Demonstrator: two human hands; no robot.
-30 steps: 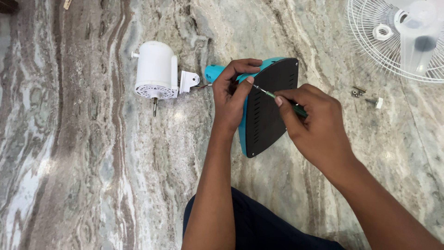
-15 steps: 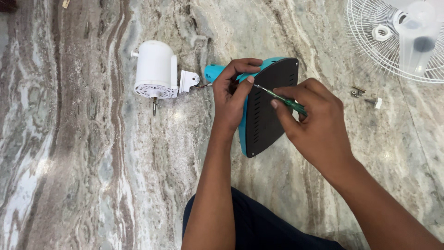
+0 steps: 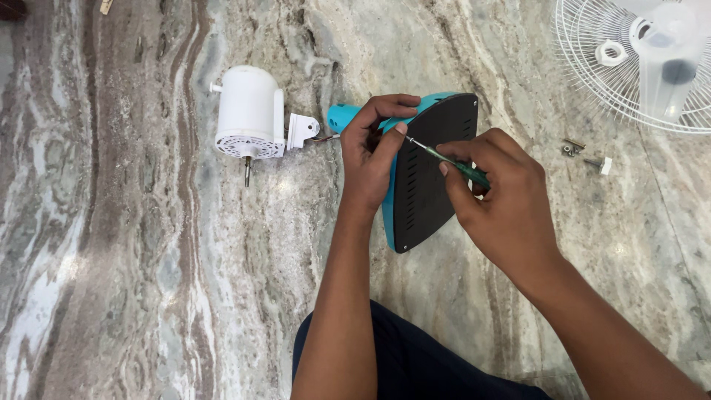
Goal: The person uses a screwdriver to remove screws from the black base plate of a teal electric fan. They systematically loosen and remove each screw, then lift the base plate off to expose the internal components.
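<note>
While it's tipped on edge: fan base (image 3: pixel 426 178), left hand (image 3: pixel 370 159) gripping it
Right hand (image 3: pixel 496 196): pinching screwdriver (image 3: pixel 452 161), fingers re-rolled since earlier, mid-turn probably

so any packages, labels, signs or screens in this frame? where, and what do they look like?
None in view: no package, label, sign or screen.
Only bare parts lie on the marble floor: a teal fan base with a black underplate, a white motor housing, a white wire fan guard.
</note>
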